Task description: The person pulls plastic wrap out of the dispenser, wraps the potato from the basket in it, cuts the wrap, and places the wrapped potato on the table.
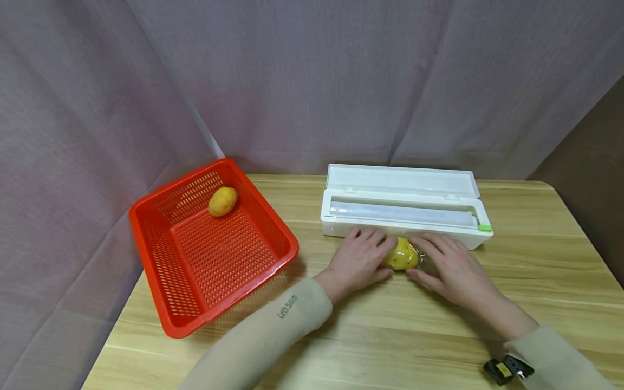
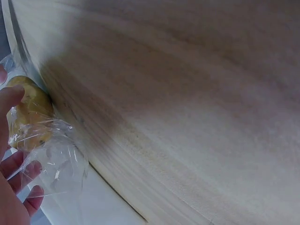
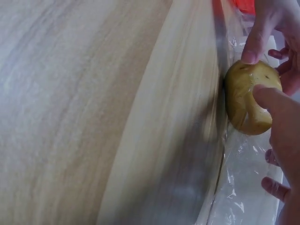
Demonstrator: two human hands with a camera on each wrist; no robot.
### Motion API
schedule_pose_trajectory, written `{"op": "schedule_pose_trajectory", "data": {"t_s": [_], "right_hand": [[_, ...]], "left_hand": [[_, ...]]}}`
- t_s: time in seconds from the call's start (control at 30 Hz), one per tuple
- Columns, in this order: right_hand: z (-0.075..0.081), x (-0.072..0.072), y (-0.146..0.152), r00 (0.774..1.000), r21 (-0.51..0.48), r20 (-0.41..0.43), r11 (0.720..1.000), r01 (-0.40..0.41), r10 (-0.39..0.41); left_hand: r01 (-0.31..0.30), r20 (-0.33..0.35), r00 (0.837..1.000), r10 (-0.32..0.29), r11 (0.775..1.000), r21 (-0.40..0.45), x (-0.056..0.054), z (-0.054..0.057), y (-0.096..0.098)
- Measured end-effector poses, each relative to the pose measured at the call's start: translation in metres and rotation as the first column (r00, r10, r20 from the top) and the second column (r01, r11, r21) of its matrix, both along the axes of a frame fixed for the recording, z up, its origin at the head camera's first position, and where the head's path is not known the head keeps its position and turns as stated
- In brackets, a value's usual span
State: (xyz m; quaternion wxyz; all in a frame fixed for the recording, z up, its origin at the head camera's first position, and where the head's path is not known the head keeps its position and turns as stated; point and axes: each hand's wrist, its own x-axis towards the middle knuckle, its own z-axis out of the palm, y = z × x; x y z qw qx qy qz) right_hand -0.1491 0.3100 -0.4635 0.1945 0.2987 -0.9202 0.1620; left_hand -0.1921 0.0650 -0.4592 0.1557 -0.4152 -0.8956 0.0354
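A yellow potato [image 1: 402,254] lies on the table in front of a white cling film box, with clear cling film [image 2: 58,159] wrapped about it and bunched loosely at its ends. My left hand [image 1: 358,259] holds one end, its thumb on the potato [image 3: 253,98] and its fingers on the far side. At the other end my right hand [image 1: 455,268] grips it the same way, with the thumb pressed to the film-covered skin. Both hands partly cover the potato. The box [image 1: 407,230] stands with its lid up, showing a film roll [image 1: 404,212].
To the left stands a red plastic basket [image 1: 166,319] with one yellow potato [image 1: 223,202] in its far corner. A green slider [image 1: 485,227] sits at the box's right end. Grey curtain [image 1: 312,81] hangs behind the wooden table [image 1: 380,346].
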Motion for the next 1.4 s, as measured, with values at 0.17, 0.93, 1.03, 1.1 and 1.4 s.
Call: {"op": "schedule_pose_trajectory", "data": {"t_s": [0.17,0.93,1.03,1.1,1.4], "right_hand": [[-0.001,0.000,0.000,1.000,0.015,-0.016,1.000,0.000,0.000],[-0.001,0.001,0.001,1.000,0.005,0.003,1.000,0.018,-0.018],[0.000,0.001,0.001,1.000,0.002,0.007,1.000,0.026,-0.026],[0.000,0.001,0.002,1.000,-0.002,0.009,1.000,0.029,-0.029],[0.003,0.004,0.004,0.999,-0.017,0.002,0.999,0.033,-0.033]], "left_hand": [[-0.003,0.023,1.000,0.002,1.000,0.023,0.001,0.002,-0.002],[-0.004,0.043,0.999,0.003,0.999,0.032,0.000,0.008,-0.004],[-0.005,0.053,0.999,0.003,0.999,0.032,0.001,0.009,-0.004],[-0.004,0.055,0.998,0.003,0.999,0.033,0.001,0.010,-0.004],[0.002,0.055,0.998,-0.004,1.000,0.028,0.001,0.011,-0.005]]}}
